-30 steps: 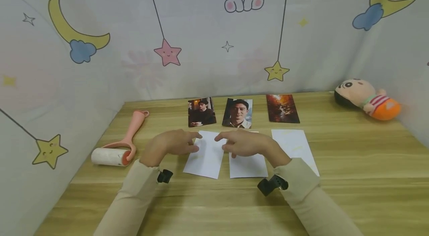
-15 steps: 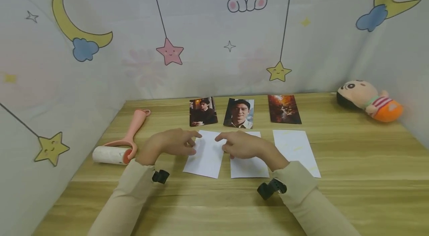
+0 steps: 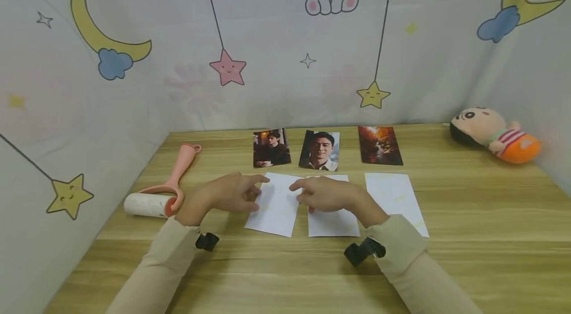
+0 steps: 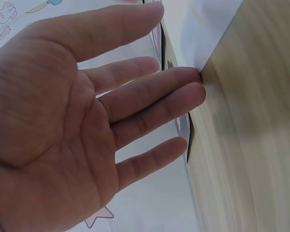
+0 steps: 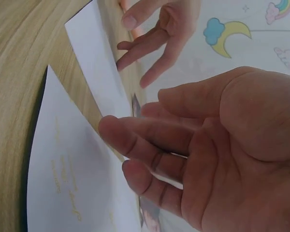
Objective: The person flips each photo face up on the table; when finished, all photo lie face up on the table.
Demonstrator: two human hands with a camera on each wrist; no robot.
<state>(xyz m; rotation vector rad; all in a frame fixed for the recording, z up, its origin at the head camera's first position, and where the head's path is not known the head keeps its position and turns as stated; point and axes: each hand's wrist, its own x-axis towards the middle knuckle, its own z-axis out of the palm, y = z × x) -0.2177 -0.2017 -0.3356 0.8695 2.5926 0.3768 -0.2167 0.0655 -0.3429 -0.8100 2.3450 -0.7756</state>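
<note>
In the head view my left hand (image 3: 234, 192) is at the left edge of a white card (image 3: 273, 215), its fingers loosely extended. My right hand (image 3: 327, 193) hangs over a middle white card (image 3: 333, 225), its index finger pointing towards the left card. Whether either hand's fingertips touch the paper is hard to tell. The left wrist view shows a bare palm (image 4: 53, 125) with spread fingers. In the right wrist view, the palm (image 5: 241, 154) has slightly bent fingers and holds nothing. Faint yellow print marks the middle card (image 5: 63, 179).
A third white card (image 3: 392, 192) lies to the right. Behind are a café portrait photo (image 3: 271, 148), a second portrait photo (image 3: 319, 150) and an autumn photo (image 3: 380, 145). A pink-handled lint roller (image 3: 147, 204) lies left; a plush doll (image 3: 495, 133) lies back right on the wooden table (image 3: 276, 279).
My left hand has drawn slightly left, and its thumb is lower. The right hand stays nearly in place. The head view has shifted a little; the cards and photos look unmoved.
</note>
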